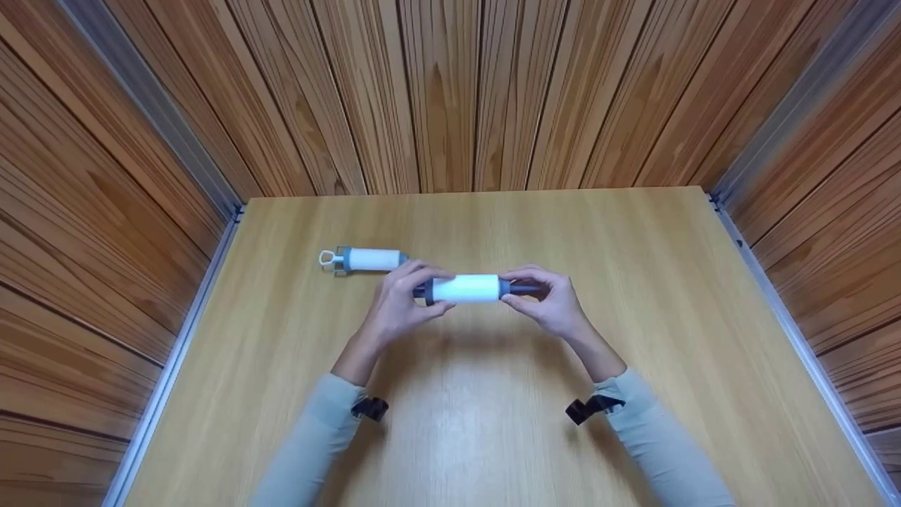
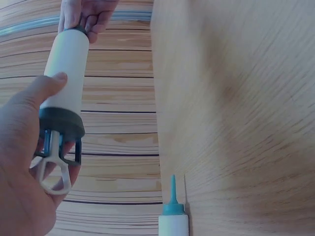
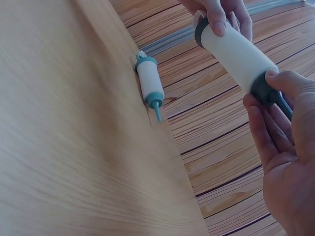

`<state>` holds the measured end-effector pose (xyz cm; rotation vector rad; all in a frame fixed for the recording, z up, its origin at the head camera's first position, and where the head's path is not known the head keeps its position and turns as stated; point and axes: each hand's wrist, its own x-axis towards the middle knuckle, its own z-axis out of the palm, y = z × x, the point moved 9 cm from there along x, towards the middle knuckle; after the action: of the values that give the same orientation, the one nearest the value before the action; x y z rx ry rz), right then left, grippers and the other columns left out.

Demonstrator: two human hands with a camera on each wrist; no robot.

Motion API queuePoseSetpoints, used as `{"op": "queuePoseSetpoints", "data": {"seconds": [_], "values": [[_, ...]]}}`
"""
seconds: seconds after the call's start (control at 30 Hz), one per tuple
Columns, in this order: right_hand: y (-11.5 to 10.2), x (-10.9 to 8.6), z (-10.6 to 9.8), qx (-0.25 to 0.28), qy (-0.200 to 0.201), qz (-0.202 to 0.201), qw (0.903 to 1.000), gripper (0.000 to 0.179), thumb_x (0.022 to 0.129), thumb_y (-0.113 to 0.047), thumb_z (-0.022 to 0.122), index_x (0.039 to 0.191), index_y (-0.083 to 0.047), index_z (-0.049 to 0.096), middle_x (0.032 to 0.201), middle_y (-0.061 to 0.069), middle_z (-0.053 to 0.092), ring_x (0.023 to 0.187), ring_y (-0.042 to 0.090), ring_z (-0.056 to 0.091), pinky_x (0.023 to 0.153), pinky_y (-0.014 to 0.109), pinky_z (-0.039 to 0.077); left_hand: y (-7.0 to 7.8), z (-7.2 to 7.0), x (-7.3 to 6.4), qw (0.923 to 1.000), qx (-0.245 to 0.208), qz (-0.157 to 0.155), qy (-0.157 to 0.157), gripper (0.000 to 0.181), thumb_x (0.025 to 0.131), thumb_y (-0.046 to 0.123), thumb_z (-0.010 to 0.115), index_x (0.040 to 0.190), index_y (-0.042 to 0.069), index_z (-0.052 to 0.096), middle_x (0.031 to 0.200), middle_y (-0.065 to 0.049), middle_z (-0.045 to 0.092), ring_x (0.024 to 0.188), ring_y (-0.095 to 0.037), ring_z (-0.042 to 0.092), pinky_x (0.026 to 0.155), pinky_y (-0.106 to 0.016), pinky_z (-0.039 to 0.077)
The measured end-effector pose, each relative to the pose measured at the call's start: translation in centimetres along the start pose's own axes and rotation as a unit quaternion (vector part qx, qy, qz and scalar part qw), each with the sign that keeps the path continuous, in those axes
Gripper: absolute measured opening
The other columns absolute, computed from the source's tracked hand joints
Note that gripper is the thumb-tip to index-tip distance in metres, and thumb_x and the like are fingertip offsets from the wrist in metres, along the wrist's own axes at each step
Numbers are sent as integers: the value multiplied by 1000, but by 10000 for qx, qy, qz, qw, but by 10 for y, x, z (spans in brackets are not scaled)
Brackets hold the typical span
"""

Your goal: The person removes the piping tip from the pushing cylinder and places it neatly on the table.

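A large white syringe (image 1: 466, 289) with dark teal end caps is held level above the table, between both hands. My left hand (image 1: 398, 303) grips its plunger end; in the left wrist view the thumb lies along the white barrel (image 2: 68, 64), and the pale ring handle (image 2: 55, 182) shows below the collar. With thumb and fingers, my right hand (image 1: 556, 303) pinches the nozzle cap (image 3: 265, 88) at the other end. The nozzle points toward the right palm, partly hidden by the fingers. Behind the left hand, a second white syringe (image 1: 373, 260) with lighter teal ends lies on the table.
The wooden table (image 1: 633, 246) is bounded at the back and both sides by wood-plank walls (image 1: 450, 98). Grey metal rails (image 1: 190, 310) run along its side edges. Dark wrist cameras (image 1: 371, 408) are strapped over both sleeves.
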<state>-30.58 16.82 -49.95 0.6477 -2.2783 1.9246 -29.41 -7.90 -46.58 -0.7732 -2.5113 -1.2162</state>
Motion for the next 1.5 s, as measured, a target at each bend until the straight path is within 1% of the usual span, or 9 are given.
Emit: {"op": "queuePoseSetpoints", "data": {"seconds": [0.13, 0.4, 0.57, 0.7, 0.93, 1.07, 1.2, 1.33, 1.5], "values": [[-6, 0, 0, 99, -84, -173, 9998, 32, 93, 12, 82, 124, 10, 78, 118, -15, 80, 110, 8, 79, 99, 22, 66, 1, -3, 0, 9996, -242, 169, 27, 37, 92, 19, 95, 127, 11, 83, 127, -13, 80, 119, -33, 76, 104, -51, 67], [-11, 0, 0, 258, -132, -77, 9996, 31, 94, 13, 80, 125, 12, 76, 119, -14, 80, 111, 12, 79, 101, 22, 65, 9, -8, 0, 9969, -482, 597, 177, 34, 90, 16, 96, 121, 10, 84, 123, -13, 81, 114, -31, 78, 100, -43, 66], [-12, -2, -1, 335, -86, 8, 9994, 32, 94, 13, 80, 126, 13, 75, 119, -14, 79, 111, 11, 78, 101, 21, 65, 12, -8, 0, 9961, -507, 704, 187, 34, 89, 16, 96, 120, 10, 85, 122, -13, 82, 114, -32, 79, 100, -43, 67], [-15, -5, -1, 425, -59, -73, 9991, 31, 95, 14, 79, 126, 14, 75, 121, -12, 78, 111, 10, 77, 101, 21, 64, 14, -7, 0, 9958, -498, 740, 189, 33, 89, 16, 96, 119, 10, 85, 122, -13, 83, 114, -32, 79, 100, -44, 67], [-21, -8, -1, 535, -156, -307, 9980, 31, 93, 18, 78, 123, 17, 74, 119, -10, 76, 109, 8, 77, 101, 21, 65, 14, -6, -1, 9939, -589, 898, 269, 32, 86, 13, 97, 116, 9, 87, 115, -13, 85, 104, -32, 81, 90, -35, 65], [-27, -8, 0, 372, -223, -550, 9975, 31, 92, 19, 78, 123, 16, 75, 119, -12, 76, 110, 6, 77, 103, 22, 64, 12, -5, -1, 9948, -657, 753, 204, 33, 86, 14, 97, 116, 9, 87, 115, -12, 86, 105, -32, 81, 91, -33, 63], [-31, -8, 0, 312, -290, -799, 9959, 33, 90, 21, 78, 122, 16, 75, 120, -14, 76, 111, 4, 76, 104, 21, 64, 9, -4, -1, 9958, -814, 426, 15, 34, 87, 18, 97, 118, 10, 86, 117, -12, 86, 107, -31, 80, 91, -32, 61], [-33, -9, 1, 371, -333, -1091, 9928, 35, 87, 25, 78, 121, 17, 75, 122, -12, 76, 113, 4, 76, 104, 22, 64, 4, -2, -2, 9948, -998, 131, -145, 34, 89, 19, 96, 121, 11, 86, 121, -12, 85, 108, -31, 79, 90, -33, 63], [-36, -8, 2, 368, -385, -1424, 9884, 43, 85, 26, 79, 124, 7, 80, 122, 12, 77, 116, 7, 77, 105, 23, 64, -2, -1, -3, 9931, -1149, -104, -225, 35, 91, 18, 95, 123, 10, 85, 124, -13, 85, 110, -31, 78, 90, -31, 63]]}}
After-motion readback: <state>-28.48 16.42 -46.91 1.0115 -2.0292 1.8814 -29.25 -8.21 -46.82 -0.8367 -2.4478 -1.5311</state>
